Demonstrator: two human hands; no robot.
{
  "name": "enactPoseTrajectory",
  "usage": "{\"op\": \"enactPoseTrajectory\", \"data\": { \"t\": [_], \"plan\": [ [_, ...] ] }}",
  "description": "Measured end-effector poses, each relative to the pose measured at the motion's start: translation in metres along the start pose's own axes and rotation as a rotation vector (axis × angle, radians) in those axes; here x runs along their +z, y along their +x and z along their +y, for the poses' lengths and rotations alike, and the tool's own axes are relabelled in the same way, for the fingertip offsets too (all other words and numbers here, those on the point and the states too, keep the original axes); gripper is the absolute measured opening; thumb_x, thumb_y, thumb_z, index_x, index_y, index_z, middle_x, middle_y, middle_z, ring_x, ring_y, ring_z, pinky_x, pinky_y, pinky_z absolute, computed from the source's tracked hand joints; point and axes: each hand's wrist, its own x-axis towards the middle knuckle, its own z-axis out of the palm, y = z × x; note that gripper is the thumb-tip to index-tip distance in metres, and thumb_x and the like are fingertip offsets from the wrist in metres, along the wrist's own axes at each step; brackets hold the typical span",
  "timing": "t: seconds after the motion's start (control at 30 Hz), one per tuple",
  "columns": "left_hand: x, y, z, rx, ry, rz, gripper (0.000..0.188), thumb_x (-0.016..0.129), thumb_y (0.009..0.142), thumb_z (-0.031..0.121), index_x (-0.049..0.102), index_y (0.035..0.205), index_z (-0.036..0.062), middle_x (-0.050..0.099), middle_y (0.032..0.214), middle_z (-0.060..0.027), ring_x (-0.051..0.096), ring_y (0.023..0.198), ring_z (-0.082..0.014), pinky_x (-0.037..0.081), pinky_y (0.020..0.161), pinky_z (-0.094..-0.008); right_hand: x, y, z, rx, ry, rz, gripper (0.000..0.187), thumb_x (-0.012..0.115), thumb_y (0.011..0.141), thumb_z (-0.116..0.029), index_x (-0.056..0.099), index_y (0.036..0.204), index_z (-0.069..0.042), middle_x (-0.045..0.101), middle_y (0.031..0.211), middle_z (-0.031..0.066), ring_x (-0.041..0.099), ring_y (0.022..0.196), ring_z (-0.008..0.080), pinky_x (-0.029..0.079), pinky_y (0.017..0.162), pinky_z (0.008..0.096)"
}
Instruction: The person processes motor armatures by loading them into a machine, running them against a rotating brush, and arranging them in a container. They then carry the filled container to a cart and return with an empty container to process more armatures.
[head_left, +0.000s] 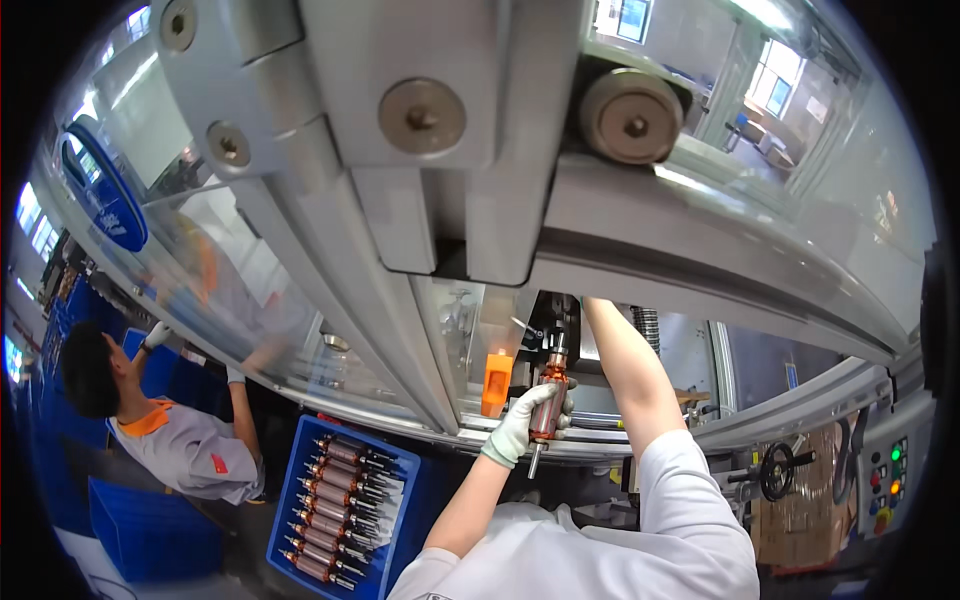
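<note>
My left hand (514,430), in a pale work glove, is closed around a motor armature (546,408). The armature stands nearly upright in the picture, with its metal shaft showing below the hand and its copper windings above. An orange plastic piece (496,380) is just left of it. My right forearm (632,370) reaches forward into the machine; the right hand itself is hidden behind the grey crossbeam. To the left of my body, a blue bin (283,510) holds several similar armatures (325,505) laid in a row.
Thick metal framing (455,130) with clear panels arches close overhead. At right are a black handwheel (778,470) and a control panel (888,480) with lit buttons. A co-worker (185,440) in gloves works at far left beside another blue bin (150,530).
</note>
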Motion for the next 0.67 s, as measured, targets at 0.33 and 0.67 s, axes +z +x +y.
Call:
{"op": "enactPoseTrajectory", "data": {
  "t": [0.33,0.67],
  "plan": [
    [-0.009,-0.008,0.006,0.056,0.061,0.134,0.048,0.060,0.085,0.034,0.049,0.121,0.0040,0.060,0.084,-0.0076,0.058,0.061,-0.0184,0.050,0.051,-0.0319,0.366,-0.022,0.085,-0.915,0.314,1.311,0.058,0.069,0.076,-0.016,0.047,0.127,0.000,0.059,0.090,0.0031,0.055,0.069,0.0080,0.046,0.060,0.0226],
    [0.040,0.118,0.088,0.431,0.653,0.415,0.034,0.068,0.080,0.031,0.057,0.104,0.0101,0.060,0.078,-0.0046,0.061,0.064,-0.0169,0.055,0.056,-0.0330,0.434,0.024,0.165,-1.206,0.781,1.541,0.054,0.059,0.082,0.000,0.036,0.130,-0.005,0.057,0.097,0.0084,0.059,0.069,0.0131,0.054,0.060,0.0261]
  ]
}}
